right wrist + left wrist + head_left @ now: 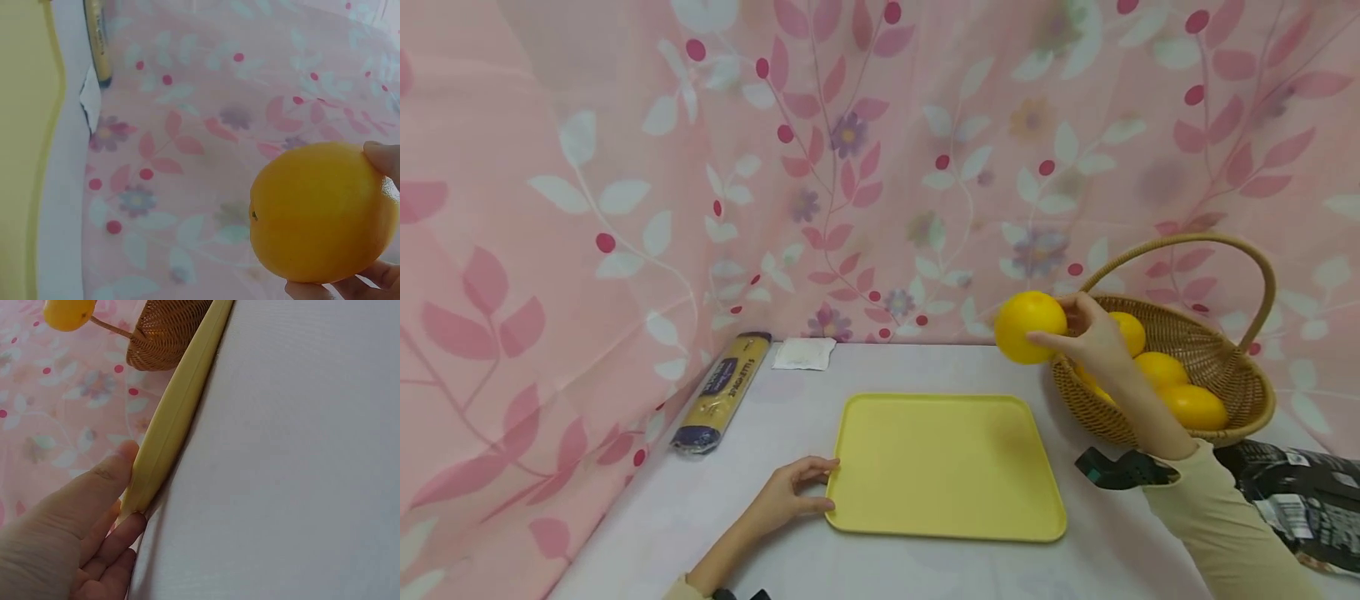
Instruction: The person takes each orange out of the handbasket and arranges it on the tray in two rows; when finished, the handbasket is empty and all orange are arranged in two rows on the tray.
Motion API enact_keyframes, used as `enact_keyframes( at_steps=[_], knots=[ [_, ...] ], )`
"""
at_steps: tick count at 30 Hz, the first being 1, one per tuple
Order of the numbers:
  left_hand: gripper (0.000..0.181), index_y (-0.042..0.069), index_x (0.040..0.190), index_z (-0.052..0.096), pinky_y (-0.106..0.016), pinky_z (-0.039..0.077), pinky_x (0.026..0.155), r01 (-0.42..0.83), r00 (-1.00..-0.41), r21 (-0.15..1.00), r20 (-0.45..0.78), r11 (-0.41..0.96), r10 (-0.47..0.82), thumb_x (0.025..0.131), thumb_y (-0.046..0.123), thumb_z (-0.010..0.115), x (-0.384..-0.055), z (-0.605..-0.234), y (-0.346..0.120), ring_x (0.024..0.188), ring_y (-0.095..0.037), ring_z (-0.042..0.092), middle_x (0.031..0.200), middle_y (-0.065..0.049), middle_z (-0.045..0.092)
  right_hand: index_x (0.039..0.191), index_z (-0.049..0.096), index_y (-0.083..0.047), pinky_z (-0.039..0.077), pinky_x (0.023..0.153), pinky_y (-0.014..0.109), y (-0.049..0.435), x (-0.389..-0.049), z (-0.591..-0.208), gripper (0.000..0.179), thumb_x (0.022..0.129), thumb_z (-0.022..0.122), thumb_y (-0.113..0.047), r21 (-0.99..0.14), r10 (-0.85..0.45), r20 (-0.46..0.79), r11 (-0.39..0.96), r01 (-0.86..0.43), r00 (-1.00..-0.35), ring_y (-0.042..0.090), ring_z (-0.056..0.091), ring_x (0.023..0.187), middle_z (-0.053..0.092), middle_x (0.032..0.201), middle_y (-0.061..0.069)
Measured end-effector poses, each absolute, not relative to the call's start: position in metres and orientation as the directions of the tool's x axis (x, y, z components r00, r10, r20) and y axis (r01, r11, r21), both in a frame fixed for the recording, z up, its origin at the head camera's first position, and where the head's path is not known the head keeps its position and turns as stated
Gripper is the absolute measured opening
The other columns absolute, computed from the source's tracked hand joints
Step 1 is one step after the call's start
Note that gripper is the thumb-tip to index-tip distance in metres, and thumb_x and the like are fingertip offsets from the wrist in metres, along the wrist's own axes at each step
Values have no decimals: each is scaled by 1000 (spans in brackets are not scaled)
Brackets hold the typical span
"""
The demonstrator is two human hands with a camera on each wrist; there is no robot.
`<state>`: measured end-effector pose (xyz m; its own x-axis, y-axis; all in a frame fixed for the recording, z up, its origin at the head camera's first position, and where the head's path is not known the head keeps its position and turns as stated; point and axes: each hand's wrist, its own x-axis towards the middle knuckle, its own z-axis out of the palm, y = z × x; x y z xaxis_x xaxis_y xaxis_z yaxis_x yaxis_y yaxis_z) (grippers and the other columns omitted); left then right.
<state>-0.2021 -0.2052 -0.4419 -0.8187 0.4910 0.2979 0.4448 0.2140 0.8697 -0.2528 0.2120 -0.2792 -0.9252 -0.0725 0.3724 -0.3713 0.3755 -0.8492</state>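
Note:
My right hand (1093, 337) holds a round, yellow-skinned orange (1031, 327) up beside the wicker basket (1116, 429), above the table. The right wrist view shows the orange (322, 212) between the thumb and fingers, its small stem spot facing left. More oranges (1195, 407) lie in the basket, partly hidden by the right arm. On the table, a yellow rectangular tray (947, 467) lies flat with nothing on it. My left hand (790, 493) pinches the tray's left edge; in the left wrist view, the thumb and fingers meet at the tray's rim (169, 419).
A spaghetti pack (722, 392) lies at the left by the floral curtain (880, 167). A small white packet (804, 353) sits near the table's back edge. A black printed bag (1307, 500) is at the right, in front of the basket.

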Motion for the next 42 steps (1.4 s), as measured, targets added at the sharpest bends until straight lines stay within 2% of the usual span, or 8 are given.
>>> enact_keyframes(
  at_steps=[5, 7, 14, 19, 25, 33, 38, 42],
  knots=[
    [54, -15, 114, 47, -35, 44, 84, 440, -821, 874, 298, 205, 488, 69, 0, 73, -203, -447, -205, 92, -33, 57, 111, -29, 53, 113, 44, 3, 47, 62, 22, 194, -262, -288, 47, 79, 69, -19, -856, -94, 383, 337, -391, -919, 15, 52, 81, 51, 101, 11],
    [56, -15, 114, 46, -36, 44, 83, 444, -817, 874, 304, 199, 490, 68, 0, 73, -203, -447, -205, 91, -34, 57, 112, -30, 53, 113, 45, 4, 47, 66, 22, 186, -266, -292, 47, 79, 70, -17, -855, -106, 396, 321, -408, -912, 15, 53, 83, 51, 102, 12],
    [55, -14, 115, 46, -38, 45, 82, 436, -822, 873, 287, 218, 493, 69, 0, 73, -202, -444, -205, 92, -35, 57, 111, -29, 53, 121, 45, 1, 48, 74, 26, 160, -278, -305, 52, 79, 70, -16, -871, -177, 384, 257, -419, -906, 22, 53, 91, 52, 113, 17],
    [50, -14, 114, 48, -41, 45, 82, 439, -812, 872, 282, 216, 511, 72, 0, 71, -202, -443, -206, 95, -38, 55, 113, -29, 52, 125, 45, 0, 48, 76, 29, 145, -285, -311, 55, 78, 71, -15, -882, -214, 368, 226, -413, -905, 27, 52, 97, 53, 114, 18],
    [44, -11, 112, 51, -35, 48, 78, 458, -810, 864, 308, 209, 500, 74, 0, 69, -210, -459, -212, 91, -29, 59, 111, -25, 55, 125, 46, 0, 47, 80, 38, 124, -296, -316, 56, 76, 72, -11, -898, -235, 344, 200, -392, -909, 30, 51, 102, 51, 117, 17],
    [48, -7, 113, 52, -34, 45, 83, 453, -816, 869, 314, 199, 486, 73, 11, 72, -214, -466, -217, 98, -26, 57, 113, -22, 56, 119, 52, -2, 49, 76, 35, 94, -304, -336, 51, 76, 73, -18, -896, -252, 347, 196, -399, -903, 28, 54, 93, 56, 110, 13],
    [49, -7, 114, 51, -34, 43, 86, 443, -822, 871, 299, 212, 485, 73, 10, 73, -215, -462, -216, 101, -29, 55, 116, -22, 54, 114, 52, 0, 50, 73, 32, 79, -307, -349, 51, 74, 74, -22, -889, -254, 343, 223, -400, -904, 26, 56, 87, 57, 103, 12],
    [47, -8, 114, 51, -37, 42, 87, 418, -830, 880, 269, 225, 488, 74, 7, 71, -213, -462, -214, 102, -31, 54, 117, -22, 53, 107, 50, 4, 50, 69, 32, 68, -304, -351, 47, 73, 75, -18, -875, -290, 310, 285, -391, -905, 27, 56, 82, 56, 97, 14]
  ],
)
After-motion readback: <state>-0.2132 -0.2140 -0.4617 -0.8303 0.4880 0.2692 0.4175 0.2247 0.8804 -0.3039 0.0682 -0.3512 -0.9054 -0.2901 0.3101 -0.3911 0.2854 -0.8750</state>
